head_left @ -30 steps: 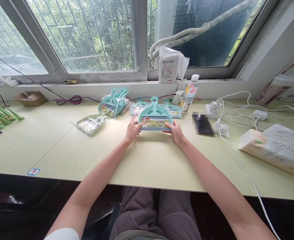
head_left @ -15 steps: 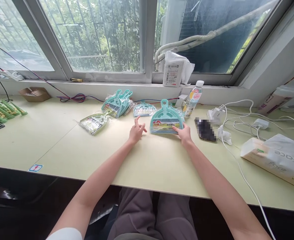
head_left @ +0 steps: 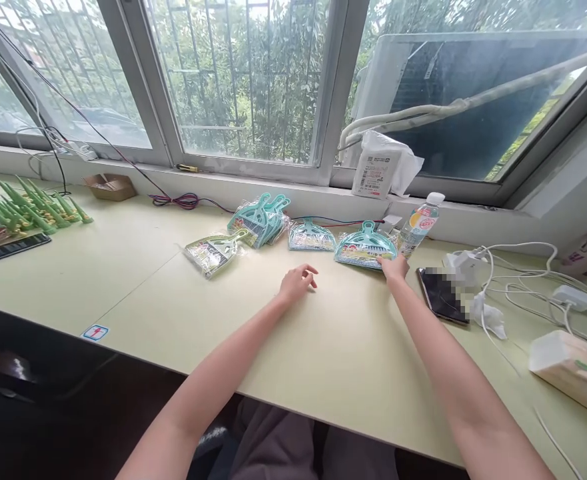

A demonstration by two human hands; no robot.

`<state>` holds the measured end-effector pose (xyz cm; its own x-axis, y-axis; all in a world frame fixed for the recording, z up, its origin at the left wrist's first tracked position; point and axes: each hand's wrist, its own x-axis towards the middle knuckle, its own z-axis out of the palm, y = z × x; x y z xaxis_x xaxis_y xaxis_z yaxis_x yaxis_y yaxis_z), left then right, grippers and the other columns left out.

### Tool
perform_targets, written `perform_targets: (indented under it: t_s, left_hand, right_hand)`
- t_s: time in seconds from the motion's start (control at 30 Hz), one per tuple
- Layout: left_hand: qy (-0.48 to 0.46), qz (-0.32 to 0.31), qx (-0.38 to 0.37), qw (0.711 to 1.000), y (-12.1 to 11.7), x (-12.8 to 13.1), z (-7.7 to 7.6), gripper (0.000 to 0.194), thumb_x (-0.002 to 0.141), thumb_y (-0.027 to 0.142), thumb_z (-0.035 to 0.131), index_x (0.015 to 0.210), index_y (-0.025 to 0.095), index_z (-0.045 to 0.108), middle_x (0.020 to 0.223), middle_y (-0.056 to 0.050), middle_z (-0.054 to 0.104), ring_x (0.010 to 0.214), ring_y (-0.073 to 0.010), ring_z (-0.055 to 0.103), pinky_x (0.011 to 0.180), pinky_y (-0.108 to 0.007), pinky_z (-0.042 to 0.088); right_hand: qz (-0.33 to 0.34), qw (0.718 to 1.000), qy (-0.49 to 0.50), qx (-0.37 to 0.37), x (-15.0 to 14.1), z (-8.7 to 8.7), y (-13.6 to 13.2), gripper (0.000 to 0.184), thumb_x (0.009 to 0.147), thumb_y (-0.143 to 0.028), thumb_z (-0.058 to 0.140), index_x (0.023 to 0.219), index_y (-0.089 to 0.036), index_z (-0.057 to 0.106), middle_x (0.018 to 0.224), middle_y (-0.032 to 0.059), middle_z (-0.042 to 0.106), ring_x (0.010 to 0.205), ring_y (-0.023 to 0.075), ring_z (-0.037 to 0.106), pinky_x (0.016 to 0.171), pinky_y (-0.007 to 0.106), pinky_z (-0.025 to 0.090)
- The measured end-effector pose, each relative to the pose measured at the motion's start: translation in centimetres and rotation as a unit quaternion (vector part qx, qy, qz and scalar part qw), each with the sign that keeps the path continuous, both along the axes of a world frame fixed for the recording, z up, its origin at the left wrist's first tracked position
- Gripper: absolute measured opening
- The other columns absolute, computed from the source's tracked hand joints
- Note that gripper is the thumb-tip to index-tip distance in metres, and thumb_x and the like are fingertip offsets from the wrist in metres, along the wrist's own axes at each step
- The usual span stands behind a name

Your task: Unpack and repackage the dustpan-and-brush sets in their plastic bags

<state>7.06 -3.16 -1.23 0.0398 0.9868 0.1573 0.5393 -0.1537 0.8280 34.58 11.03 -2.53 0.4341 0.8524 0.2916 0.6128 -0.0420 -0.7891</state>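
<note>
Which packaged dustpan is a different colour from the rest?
The yellow-green dustpan, leftmost of them; the others, from the overlapping pile to the one at the right hand, are teal.

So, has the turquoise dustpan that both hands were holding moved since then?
Yes: judged against the bottle, the turquoise dustpan has moved right, closer to it, and back toward the window. The right hand grips its corner.

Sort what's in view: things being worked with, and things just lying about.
Likely the job:
turquoise dustpan at the right hand
middle turquoise dustpan
turquoise dustpan pile
olive-green dustpan

Apparently just lying about:
bottle
phone
tissue pack
cardboard box
</note>
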Motion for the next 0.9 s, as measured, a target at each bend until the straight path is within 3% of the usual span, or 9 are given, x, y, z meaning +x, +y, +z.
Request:
perform_targets:
  t_s: [0.1,0.27,0.47,0.6,0.7,0.77,0.9]
  left_hand:
    - [-0.015,-0.002,-0.011,1.0,-0.1,-0.1,0.3,0.028,0.082,0.018,0.039,0.096,0.019,0.063,0.078,-0.002,0.071,0.053,-0.0111,0.054,0.056,-0.023,0.044]
    - [0.024,0.007,-0.013,1.0,-0.2,0.1,0.4,0.026,0.083,0.019,0.04,0.094,0.021,0.064,0.077,0.002,0.071,0.061,-0.0114,0.058,0.063,-0.023,0.043]
    - [0.072,0.009,0.006,0.997,-0.2,0.0,0.1,0.026,0.084,0.019,0.041,0.097,0.023,0.063,0.08,0.003,0.07,0.074,-0.014,0.062,0.071,-0.025,0.044]
    - [0.17,0.038,0.073,0.982,0.1,-0.5,-0.2,0.028,0.086,0.019,0.041,0.104,0.023,0.062,0.102,-0.002,0.068,0.086,-0.017,0.063,0.079,-0.029,0.045]
    - [0.25,0.054,0.098,0.962,1.7,-0.4,0.2,0.034,0.086,0.017,0.041,0.114,0.021,0.059,0.125,-0.005,0.057,0.103,-0.0204,0.06,0.085,-0.031,0.046]
    - [0.3,0.032,0.104,0.948,3.8,0.0,0.9,0.038,0.085,0.016,0.043,0.12,0.02,0.057,0.137,-0.006,0.049,0.118,-0.0227,0.052,0.094,-0.033,0.044]
    - [0.429,-0.019,0.125,0.894,8.8,0.8,2.5,0.05,0.081,0.01,0.047,0.13,0.015,0.05,0.149,-0.012,0.034,0.139,-0.0274,0.025,0.112,-0.044,0.023]
  right_hand:
    - [-0.069,0.995,-0.053,-0.052,-1.2,-0.3,0.3,0.058,0.072,-0.025,0.066,0.124,-0.004,0.049,0.125,0.0288,0.053,0.12,0.0373,0.047,0.098,0.05,0.037]
    - [-0.123,0.982,-0.14,-0.026,-2.4,-1.4,-0.9,0.053,0.078,-0.033,0.061,0.125,-0.013,0.048,0.135,0.022,0.044,0.127,0.0371,0.034,0.098,0.055,0.029]
    - [-0.062,0.989,-0.134,-0.016,-2.9,-1.6,-2.3,0.058,0.083,-0.037,0.049,0.134,-0.015,0.034,0.139,0.0217,0.038,0.128,0.0371,0.031,0.097,0.056,0.028]
    - [-0.046,0.984,-0.155,0.076,-2.9,-1.1,-5.2,0.055,0.084,-0.036,0.044,0.134,-0.015,0.032,0.142,0.0205,0.034,0.13,0.0349,0.029,0.099,0.055,0.028]
    - [0.012,0.962,-0.218,0.165,-2.9,-0.8,-8.6,0.048,0.086,-0.028,0.041,0.132,-0.017,0.035,0.141,0.0165,0.038,0.129,0.0301,0.032,0.101,0.049,0.029]
    - [0.107,0.934,-0.282,0.191,-3.1,-0.5,-10.8,0.041,0.086,-0.019,0.04,0.127,-0.019,0.041,0.134,0.0138,0.046,0.125,0.027,0.038,0.102,0.046,0.028]
    - [0.298,0.877,-0.345,0.153,-3.5,0.0,-12.9,0.031,0.086,-0.008,0.037,0.104,-0.021,0.058,0.109,0.0079,0.061,0.105,0.0209,0.053,0.095,0.037,0.035]
